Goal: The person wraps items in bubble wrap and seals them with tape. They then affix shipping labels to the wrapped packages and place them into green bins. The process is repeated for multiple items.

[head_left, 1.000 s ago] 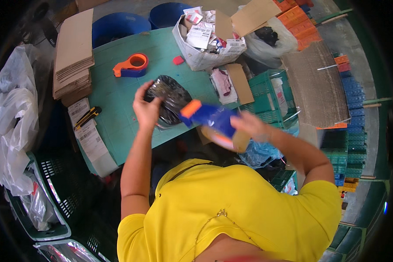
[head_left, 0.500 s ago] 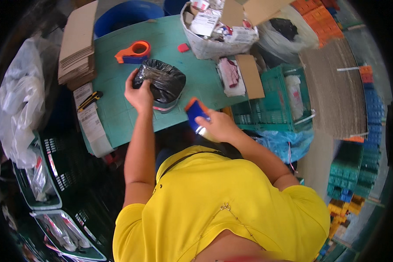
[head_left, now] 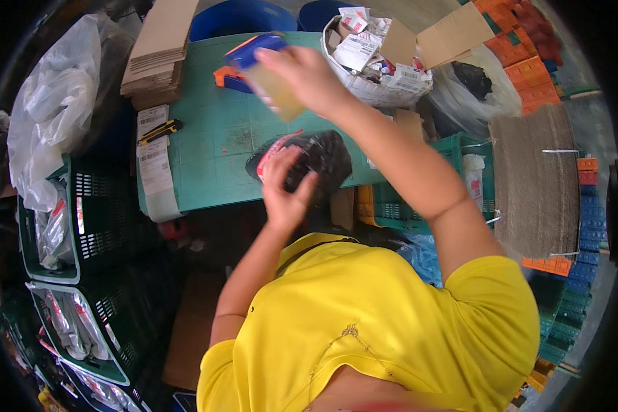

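Observation:
My left hand [head_left: 285, 192] grips a black plastic-wrapped package [head_left: 331, 161] at the near edge of the green table [head_left: 206, 175]. A red-and-white strip shows on the package beside my fingers. Raised over the table, my right hand [head_left: 312, 77] is closed on a blue tape dispenser [head_left: 255, 48] with a yellowish roll, blurred by motion. Behind it lies an orange and blue tape dispenser [head_left: 231, 80], partly hidden. A yellow and black utility knife [head_left: 161, 131] rests on the white label strip [head_left: 156, 168] along the table's left edge.
A stack of flat cardboard [head_left: 159, 41] stands at the far left corner. Far right sits a white basket [head_left: 374, 89] full of cartons and paper. Dark green crates [head_left: 103, 233] line my left; another green crate [head_left: 450, 154] and bundled cardboard [head_left: 534, 185] stand right.
My right hand has risen with the tape dispenser from the near edge to above the far part of the table. My left hand has brought the package nearer and to the right, turning it.

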Available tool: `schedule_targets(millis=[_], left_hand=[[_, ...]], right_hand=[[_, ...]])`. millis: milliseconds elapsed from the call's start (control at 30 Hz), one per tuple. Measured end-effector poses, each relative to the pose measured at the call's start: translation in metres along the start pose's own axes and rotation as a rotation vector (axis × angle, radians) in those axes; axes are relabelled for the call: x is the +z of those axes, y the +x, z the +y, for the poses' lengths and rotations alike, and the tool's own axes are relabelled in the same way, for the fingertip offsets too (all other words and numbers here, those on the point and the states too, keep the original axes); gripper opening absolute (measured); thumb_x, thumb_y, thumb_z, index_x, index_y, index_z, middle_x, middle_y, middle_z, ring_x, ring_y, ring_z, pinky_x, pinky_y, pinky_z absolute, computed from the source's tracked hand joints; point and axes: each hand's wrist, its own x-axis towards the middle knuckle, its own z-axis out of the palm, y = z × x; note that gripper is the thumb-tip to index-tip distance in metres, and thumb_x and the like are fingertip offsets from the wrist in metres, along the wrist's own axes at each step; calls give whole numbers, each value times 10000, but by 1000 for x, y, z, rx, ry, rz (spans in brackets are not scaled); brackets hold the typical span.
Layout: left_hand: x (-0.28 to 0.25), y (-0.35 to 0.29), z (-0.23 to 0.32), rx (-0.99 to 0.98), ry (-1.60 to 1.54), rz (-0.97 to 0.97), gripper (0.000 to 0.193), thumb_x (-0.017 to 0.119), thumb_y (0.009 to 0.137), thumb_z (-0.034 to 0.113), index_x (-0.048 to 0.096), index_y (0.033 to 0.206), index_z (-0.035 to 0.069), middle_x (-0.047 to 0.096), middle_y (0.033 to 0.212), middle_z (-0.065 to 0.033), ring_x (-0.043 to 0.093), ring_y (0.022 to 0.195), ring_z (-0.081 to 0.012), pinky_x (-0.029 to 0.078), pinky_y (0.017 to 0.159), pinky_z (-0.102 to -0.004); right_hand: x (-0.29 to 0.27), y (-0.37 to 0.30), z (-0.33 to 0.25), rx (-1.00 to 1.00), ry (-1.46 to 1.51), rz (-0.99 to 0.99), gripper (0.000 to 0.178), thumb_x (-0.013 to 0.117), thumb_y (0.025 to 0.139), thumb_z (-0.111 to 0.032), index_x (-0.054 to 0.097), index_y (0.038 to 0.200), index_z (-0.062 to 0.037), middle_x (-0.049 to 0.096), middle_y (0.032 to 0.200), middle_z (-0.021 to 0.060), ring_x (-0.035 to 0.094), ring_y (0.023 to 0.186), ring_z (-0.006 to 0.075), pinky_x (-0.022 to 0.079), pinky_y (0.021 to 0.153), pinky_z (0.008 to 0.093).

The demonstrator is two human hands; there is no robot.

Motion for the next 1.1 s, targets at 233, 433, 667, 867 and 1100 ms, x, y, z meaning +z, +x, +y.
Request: schedule_targets(millis=[233,433,667,867,1100], left_hand=[[55,-40,-3,129,23,437,1064,849,661,138,188,1484,8,170,1531,-240,163,1429,-431,208,1155,-505],[-5,53,-5,-289,-233,416,372,710,737,-56,660,1106,-63,671,1117,-152,556,1160,-274,359,1072,-413],[-20,69,-41,-414,-431,491,302,670,771,-107,693,1069,-65,694,1000,-108,635,862,-128,503,819,-242],[-47,64,-16,-469,-803,164,482,607,869,41,537,1340,-34,598,1290,-128,568,1129,-185,403,1013,-310],[2,0,11,-45,64,271,250,816,705,24,622,862,28,631,944,-121,618,934,-251,481,866,-352]], right_hand=[[-15,-35,-5,904,-297,-399,500,542,957,-471,651,1068,4,663,1033,108,634,882,184,519,754,349],[-53,-141,-19,611,50,-303,410,525,985,-401,609,1080,-12,661,863,59,647,745,128,525,677,275],[-40,-200,111,547,-216,-242,492,541,936,-442,611,1078,24,679,938,211,668,917,346,499,824,408],[-10,-174,147,610,-759,-201,541,584,885,-508,667,950,22,679,917,264,652,848,438,510,792,469],[-78,-53,43,137,-57,111,468,592,935,-482,675,947,-22,646,756,14,618,669,103,489,600,264]])
